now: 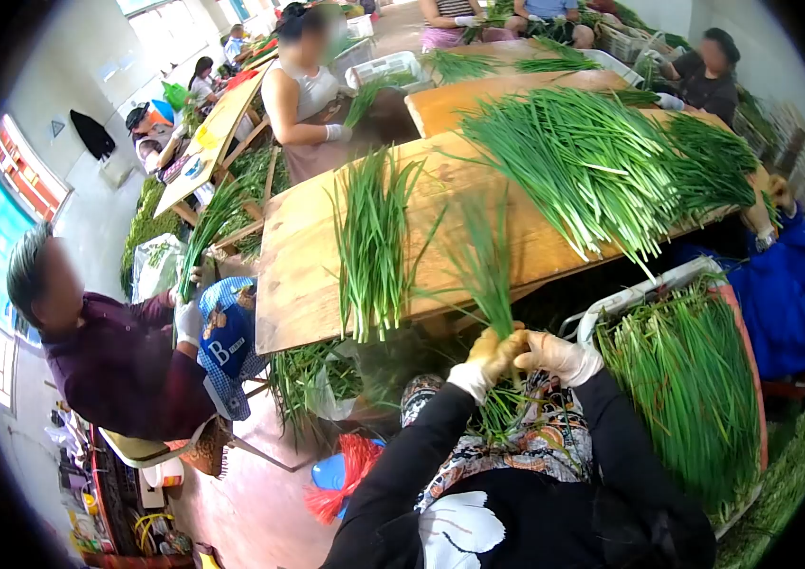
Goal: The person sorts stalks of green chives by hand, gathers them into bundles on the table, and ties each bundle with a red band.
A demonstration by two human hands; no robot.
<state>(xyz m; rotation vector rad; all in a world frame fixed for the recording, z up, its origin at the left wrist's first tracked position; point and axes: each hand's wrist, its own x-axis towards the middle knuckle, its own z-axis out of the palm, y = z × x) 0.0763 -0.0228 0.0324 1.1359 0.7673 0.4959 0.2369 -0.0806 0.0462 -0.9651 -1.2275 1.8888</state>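
Above my lap, my left hand (488,360), in a yellowed glove, is closed around the lower stems of a small bunch of green chives (486,270). The leaves point up and away, in front of the wooden table's (298,275) near edge. My right hand (559,358), in a pale glove, meets the left one, its fingers pinched at the stem ends; the exact grip is partly hidden. Loose green trimmings (502,410) lie on my lap below. On the table are a flat bundle of chives (374,251) and a large pile of chives (583,171).
A crate (602,308) packed with chives stands close by my right arm. To the left, a seated person (118,360) holds chives; another person (303,104) sits across the table. Red strings (350,479) hang by my left knee. Several co-workers sit farther back.
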